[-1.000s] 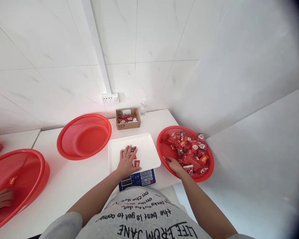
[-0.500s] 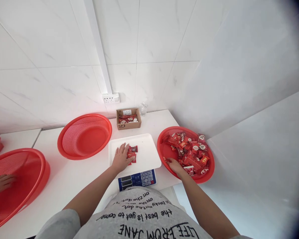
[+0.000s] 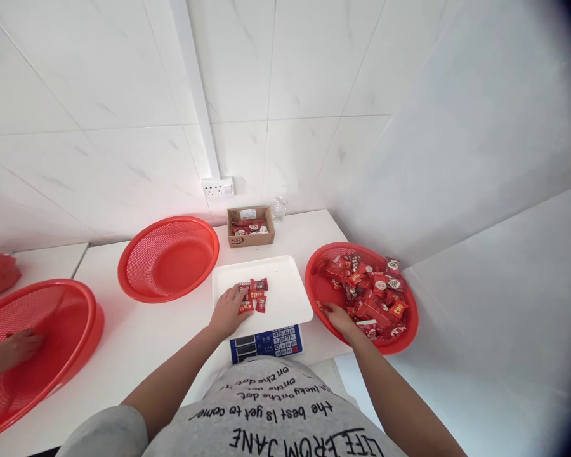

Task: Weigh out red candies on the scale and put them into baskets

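Note:
My left hand (image 3: 227, 311) rests on the left part of the white scale tray (image 3: 288, 292). Its fingers lie over small red snack packets (image 3: 257, 294), partly covering those nearest the fingertips and thumb. Below the tray shows the blue keypad panel (image 3: 266, 343) of the scale. Inside the near left side of the right red basket (image 3: 412, 317), my right hand (image 3: 337, 317) is closed, with a red packet (image 3: 319, 305) at its fingertips. Many more red packets (image 3: 374, 304) are heaped in that basket, to the right of the hand.
Behind the tray stands a cardboard box (image 3: 252, 240) holding red packets, beside a clear plastic item (image 3: 280, 208). Another red basket (image 3: 124, 273) sits left of the tray. Farther left, a co-worker's hand (image 3: 21, 348) reaches into a red basket (image 3: 88, 304).
My left hand has drawn back slightly toward me, its fingers closer together, uncovering more of the packets. My right hand stays at the basket's near left side. The co-worker's hand has moved slightly.

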Motion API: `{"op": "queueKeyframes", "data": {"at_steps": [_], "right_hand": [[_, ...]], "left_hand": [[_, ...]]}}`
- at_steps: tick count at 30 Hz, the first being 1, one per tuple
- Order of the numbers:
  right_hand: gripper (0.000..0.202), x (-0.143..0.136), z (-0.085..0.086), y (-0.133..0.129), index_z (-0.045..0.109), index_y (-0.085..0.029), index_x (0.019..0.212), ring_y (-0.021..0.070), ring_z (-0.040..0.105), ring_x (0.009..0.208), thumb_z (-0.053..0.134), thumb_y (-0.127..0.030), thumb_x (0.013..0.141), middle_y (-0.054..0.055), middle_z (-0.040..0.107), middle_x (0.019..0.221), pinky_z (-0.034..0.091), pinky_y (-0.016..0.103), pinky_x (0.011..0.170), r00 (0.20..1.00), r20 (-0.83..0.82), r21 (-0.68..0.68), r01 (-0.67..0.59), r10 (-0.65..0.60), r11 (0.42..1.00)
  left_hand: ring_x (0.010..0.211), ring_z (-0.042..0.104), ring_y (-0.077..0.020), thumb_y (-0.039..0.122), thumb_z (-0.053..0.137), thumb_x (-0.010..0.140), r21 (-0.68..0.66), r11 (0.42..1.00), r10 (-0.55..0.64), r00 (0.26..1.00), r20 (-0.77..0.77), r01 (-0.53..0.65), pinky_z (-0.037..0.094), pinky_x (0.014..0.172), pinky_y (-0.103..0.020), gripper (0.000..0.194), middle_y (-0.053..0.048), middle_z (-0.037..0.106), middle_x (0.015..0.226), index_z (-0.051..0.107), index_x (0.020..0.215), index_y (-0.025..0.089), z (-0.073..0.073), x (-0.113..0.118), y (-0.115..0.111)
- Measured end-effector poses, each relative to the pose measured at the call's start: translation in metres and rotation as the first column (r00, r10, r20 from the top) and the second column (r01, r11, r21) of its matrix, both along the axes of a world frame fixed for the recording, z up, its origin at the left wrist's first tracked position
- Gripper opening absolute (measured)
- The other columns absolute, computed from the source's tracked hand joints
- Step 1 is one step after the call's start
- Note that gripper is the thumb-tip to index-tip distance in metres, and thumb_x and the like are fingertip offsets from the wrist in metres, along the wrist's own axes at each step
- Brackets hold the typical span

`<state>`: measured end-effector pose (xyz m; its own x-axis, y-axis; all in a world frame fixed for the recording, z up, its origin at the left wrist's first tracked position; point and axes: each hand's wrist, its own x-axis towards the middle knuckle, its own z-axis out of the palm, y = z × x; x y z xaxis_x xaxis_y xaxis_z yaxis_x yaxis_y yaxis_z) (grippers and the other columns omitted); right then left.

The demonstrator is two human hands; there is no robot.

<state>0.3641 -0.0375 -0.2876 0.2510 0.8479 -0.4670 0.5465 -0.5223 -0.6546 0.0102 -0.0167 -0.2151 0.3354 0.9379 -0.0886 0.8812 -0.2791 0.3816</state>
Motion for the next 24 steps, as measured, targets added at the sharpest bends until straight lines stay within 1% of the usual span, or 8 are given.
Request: {"op": "queueKeyframes", "data": {"at_steps": [3, 6, 10, 13, 16, 19, 21, 24], "right_hand": [[0.037, -0.001, 0.003, 0.0, 0.064, -0.01, 0.109, 0.0265, 0.058, 0.108, 0.051, -0.028, 0.079, 0.015, 0.066, 0.11, 0.042, 0.035, 0.095, 1.0, 0.003, -0.023, 0.009, -0.009, 1.0], [0.036, -0.002, 0.006, -0.001, 0.065, -0.011, 0.108, 0.0261, 0.059, 0.108, 0.051, -0.03, 0.08, 0.014, 0.067, 0.109, 0.042, 0.034, 0.094, 1.0, -0.008, -0.028, 0.008, -0.008, 1.0], [0.036, -0.003, 0.008, -0.002, 0.065, -0.012, 0.108, 0.0254, 0.059, 0.107, 0.051, -0.029, 0.08, 0.013, 0.067, 0.109, 0.043, 0.033, 0.093, 1.0, -0.018, -0.026, 0.012, -0.012, 1.0], [0.036, -0.003, 0.008, -0.001, 0.065, -0.012, 0.108, 0.0255, 0.059, 0.107, 0.052, -0.029, 0.079, 0.013, 0.067, 0.11, 0.043, 0.033, 0.093, 1.0, -0.019, -0.02, 0.016, -0.016, 1.0], [0.036, -0.003, 0.006, 0.0, 0.065, -0.012, 0.109, 0.0255, 0.059, 0.108, 0.053, -0.028, 0.079, 0.013, 0.067, 0.11, 0.043, 0.033, 0.093, 1.0, -0.017, -0.024, 0.014, -0.014, 1.0], [0.037, -0.002, 0.004, 0.0, 0.064, -0.011, 0.109, 0.0251, 0.059, 0.108, 0.051, -0.028, 0.08, 0.014, 0.067, 0.11, 0.043, 0.032, 0.094, 1.0, -0.02, -0.027, 0.005, -0.006, 1.0], [0.037, -0.002, 0.004, 0.0, 0.063, -0.011, 0.11, 0.0246, 0.059, 0.109, 0.05, -0.029, 0.081, 0.014, 0.066, 0.111, 0.042, 0.033, 0.094, 1.0, -0.021, -0.025, 0.001, -0.001, 1.0], [0.038, -0.003, 0.007, 0.0, 0.063, -0.01, 0.111, 0.0244, 0.059, 0.108, 0.05, -0.029, 0.08, 0.015, 0.065, 0.113, 0.042, 0.034, 0.095, 1.0, -0.018, -0.021, -0.007, 0.006, 1.0]], "left_hand": [[0.117, 0.046, -0.0272, 0.035, 0.056, 0.08, -0.034, 0.999, 0.01, 1.0, -0.006, -0.01, 0.038, 0.096, -0.042, 0.046, -0.009, 0.044, 0.136, 0.048, 0.124, 0.022, 0.008, 0.003, 0.005], [0.11, 0.051, -0.0234, 0.023, 0.05, 0.083, -0.067, 0.996, 0.055, 0.996, 0.075, -0.05, 0.04, 0.093, -0.037, 0.031, -0.008, 0.053, 0.125, 0.054, 0.114, 0.021, 0.01, 0.004, 0.007], [0.097, 0.058, -0.0186, 0.016, 0.045, 0.082, -0.094, 0.987, 0.142, 0.978, 0.154, -0.128, 0.045, 0.081, -0.03, 0.025, -0.006, 0.06, 0.11, 0.055, 0.104, 0.021, 0.012, 0.0, 0.009], [0.087, 0.06, -0.0178, 0.02, 0.042, 0.084, -0.075, 0.975, 0.217, 0.962, 0.167, -0.207, 0.047, 0.076, -0.03, 0.021, -0.006, 0.063, 0.101, 0.054, 0.102, 0.02, 0.018, -0.013, 0.016], [0.086, 0.06, -0.0181, 0.022, 0.042, 0.085, -0.021, 0.944, 0.327, 0.924, 0.196, -0.329, 0.047, 0.076, -0.03, 0.021, -0.006, 0.063, 0.098, 0.052, 0.102, 0.02, 0.033, -0.038, 0.03], [0.09, 0.06, -0.0199, 0.027, 0.045, 0.084, 0.065, 0.873, 0.458, 0.859, 0.228, -0.483, 0.047, 0.08, -0.032, 0.023, -0.007, 0.064, 0.1, 0.054, 0.104, 0.019, 0.052, -0.07, 0.048], [0.103, 0.057, -0.0251, 0.034, 0.047, 0.084, 0.142, 0.817, 0.528, 0.824, 0.205, -0.559, 0.046, 0.085, -0.038, 0.034, -0.012, 0.06, 0.113, 0.053, 0.113, 0.018, 0.059, -0.086, 0.057], [0.128, 0.036, -0.0363, 0.045, 0.048, 0.083, 0.256, 0.776, 0.57, 0.815, 0.103, -0.576, 0.037, 0.096, -0.052, 0.056, -0.021, 0.038, 0.14, 0.043, 0.13, 0.013, 0.055, -0.084, 0.058]]}}
